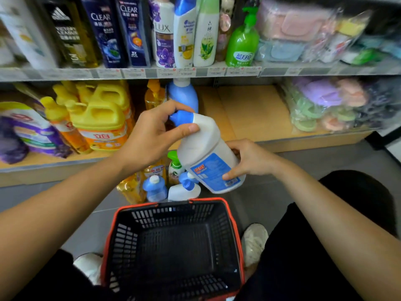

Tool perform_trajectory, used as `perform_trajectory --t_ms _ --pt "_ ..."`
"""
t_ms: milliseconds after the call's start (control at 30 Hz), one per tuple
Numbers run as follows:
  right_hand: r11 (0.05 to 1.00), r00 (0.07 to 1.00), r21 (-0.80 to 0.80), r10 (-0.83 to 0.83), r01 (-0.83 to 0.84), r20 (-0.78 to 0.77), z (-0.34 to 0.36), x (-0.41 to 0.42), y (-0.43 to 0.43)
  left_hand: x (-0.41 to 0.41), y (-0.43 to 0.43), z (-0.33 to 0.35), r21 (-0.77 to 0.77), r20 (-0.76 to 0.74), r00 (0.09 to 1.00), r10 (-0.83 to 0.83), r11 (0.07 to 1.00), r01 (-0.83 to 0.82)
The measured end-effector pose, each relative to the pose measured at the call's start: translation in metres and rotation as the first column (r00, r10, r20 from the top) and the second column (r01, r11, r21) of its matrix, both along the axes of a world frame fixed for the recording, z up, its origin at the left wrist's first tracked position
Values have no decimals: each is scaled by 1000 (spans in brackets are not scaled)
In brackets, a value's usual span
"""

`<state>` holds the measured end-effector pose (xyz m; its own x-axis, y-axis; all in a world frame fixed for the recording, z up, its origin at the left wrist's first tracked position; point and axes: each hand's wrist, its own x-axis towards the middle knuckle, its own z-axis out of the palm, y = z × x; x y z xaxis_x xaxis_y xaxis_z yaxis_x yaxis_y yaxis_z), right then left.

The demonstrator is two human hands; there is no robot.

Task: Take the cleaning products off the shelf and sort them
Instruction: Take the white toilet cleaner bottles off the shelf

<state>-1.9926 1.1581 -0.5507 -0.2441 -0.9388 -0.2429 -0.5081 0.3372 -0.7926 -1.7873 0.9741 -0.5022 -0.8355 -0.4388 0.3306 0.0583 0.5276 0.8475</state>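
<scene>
I hold a white toilet-cleaner bottle [208, 157] with a blue angled cap and blue label, tilted, in front of the lower shelf [260, 118]. My left hand [156, 133] grips its neck and cap. My right hand [249, 159] grips its lower body by the label. On the floor below stand several taken-down products: a yellow detergent bottle [130, 187], a small blue bottle [155, 189], a white bottle with blue cap [184, 190] and a green-pump soap bottle [174, 168]. One more blue-necked bottle [184, 94] stands on the shelf.
A black basket with a red rim [173, 246] sits empty on the floor between my knees and shoes. Yellow jugs [102, 118] and purple bags [28, 131] fill the lower shelf's left; packed sponges [325, 105] its right. Shampoo bottles [165, 33] line the upper shelf.
</scene>
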Motion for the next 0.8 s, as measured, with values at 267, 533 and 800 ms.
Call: perform_trajectory --t_ms 267,533,800 --pt "943 922 -271 -79 192 379 -24 78 -10 27 31 1 -317 101 994 42 948 -8" --pt "856 930 -439 -121 275 347 -13 102 -24 44 26 3 -309 65 991 114 947 -88" --pt "835 926 -418 -376 357 40 -21 122 -22 41 19 -7 -483 167 949 267 861 -158"
